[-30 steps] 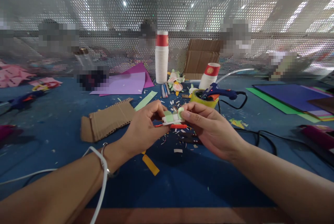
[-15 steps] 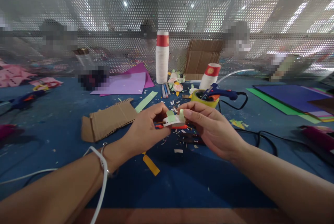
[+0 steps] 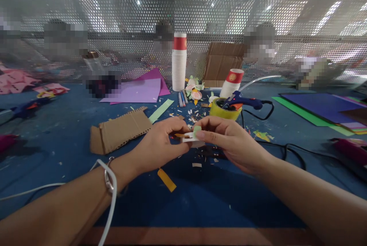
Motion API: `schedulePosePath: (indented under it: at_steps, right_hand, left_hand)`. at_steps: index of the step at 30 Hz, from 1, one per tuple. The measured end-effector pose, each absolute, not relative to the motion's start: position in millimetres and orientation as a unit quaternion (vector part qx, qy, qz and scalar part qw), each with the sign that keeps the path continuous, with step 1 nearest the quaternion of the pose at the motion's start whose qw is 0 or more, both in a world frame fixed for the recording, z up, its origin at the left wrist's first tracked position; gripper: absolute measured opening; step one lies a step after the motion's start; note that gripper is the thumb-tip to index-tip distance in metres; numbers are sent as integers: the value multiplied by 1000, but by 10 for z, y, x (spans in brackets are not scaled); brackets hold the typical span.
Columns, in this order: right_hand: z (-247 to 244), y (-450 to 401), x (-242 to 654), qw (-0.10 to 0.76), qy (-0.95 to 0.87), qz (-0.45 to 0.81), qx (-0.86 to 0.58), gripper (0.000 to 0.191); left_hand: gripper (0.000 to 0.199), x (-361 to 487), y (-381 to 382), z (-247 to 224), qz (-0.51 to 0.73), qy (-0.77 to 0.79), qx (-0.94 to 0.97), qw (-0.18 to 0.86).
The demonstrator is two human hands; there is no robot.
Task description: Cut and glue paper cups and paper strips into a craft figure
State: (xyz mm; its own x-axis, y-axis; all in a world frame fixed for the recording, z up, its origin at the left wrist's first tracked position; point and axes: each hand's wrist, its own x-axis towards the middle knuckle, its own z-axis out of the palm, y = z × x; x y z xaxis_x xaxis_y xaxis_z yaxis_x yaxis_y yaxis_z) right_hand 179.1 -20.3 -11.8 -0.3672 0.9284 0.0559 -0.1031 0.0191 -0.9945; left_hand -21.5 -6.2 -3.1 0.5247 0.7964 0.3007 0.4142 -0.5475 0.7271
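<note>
Between both hands, just above the blue table, is a small white paper piece (image 3: pixel 192 140) with a pale green paper tab and a bit of orange. My left hand (image 3: pixel 163 142) pinches its left side between thumb and fingers. My right hand (image 3: pixel 226 139) has thumb and forefinger closed on the right side, at the green tab (image 3: pixel 197 129). The fingers hide much of the piece. White paper scraps (image 3: pixel 197 165) lie beneath the hands, and an orange paper strip (image 3: pixel 166 180) lies nearer me.
Corrugated cardboard (image 3: pixel 123 129) lies left of the hands. A glue gun (image 3: pixel 246 101) rests on a yellow tape roll (image 3: pixel 225 113). Behind stand a tall paper cup stack (image 3: pixel 179 66) and a shorter one (image 3: pixel 231 83). Coloured sheets (image 3: pixel 315 104) lie right; a white cable (image 3: pixel 110 207) crosses my left forearm.
The white piece has been turned between my hands, so its green tab and an orange part now face differently. Both hands have dipped slightly, and the red-orange part below it is mostly hidden.
</note>
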Motion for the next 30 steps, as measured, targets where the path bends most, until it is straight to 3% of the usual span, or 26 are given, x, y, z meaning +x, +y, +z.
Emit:
schedulePosePath:
  at_steps: [11,19,30]
  right_hand:
    - [-102,-200,1795,407,-530,656,-351,19]
    - [-110,-168,1789,464,-501,636,-359,21]
    - [-163,-122,1826,455,-536,602,-378,27]
  left_hand:
    - [5,-203,-74,7,314,384,812,309]
    - [19,-217,-29,-32,325,391,681,527]
    - [19,-218,20,-100,418,398,606,548]
